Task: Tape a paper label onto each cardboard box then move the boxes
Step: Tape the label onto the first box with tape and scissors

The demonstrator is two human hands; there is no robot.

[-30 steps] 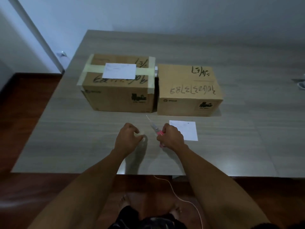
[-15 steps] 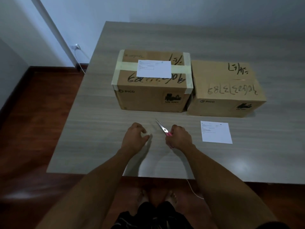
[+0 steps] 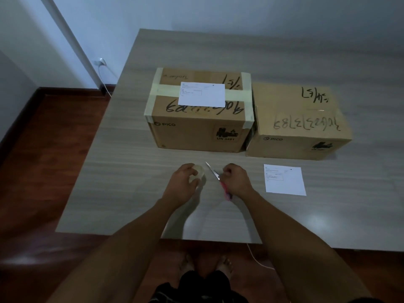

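Observation:
Two cardboard boxes stand side by side on the grey table (image 3: pixel 131 193). The left box (image 3: pixel 196 132) carries masking tape strips and a white paper label (image 3: pixel 202 95) on its top. The right box (image 3: pixel 297 127) has only handwriting on its top. A second paper label (image 3: pixel 284 180) lies flat on the table in front of the right box. My left hand (image 3: pixel 182 186) grips a roll of tape (image 3: pixel 199 172) just above the table. My right hand (image 3: pixel 237 182) holds pink-handled scissors (image 3: pixel 215 173), blades pointing toward the left box.
The table's left edge (image 3: pixel 94 154) drops to a dark wood floor (image 3: pixel 43 171). A wall socket with a white cable (image 3: pixel 100 64) sits at the back left. Another white cable (image 3: pixel 258 259) trails on the floor near my bare feet.
The view has swung left, so boxes and loose label now sit further right in frame. Both hands stay near the table's front edge; the tape roll shows more clearly in my left hand.

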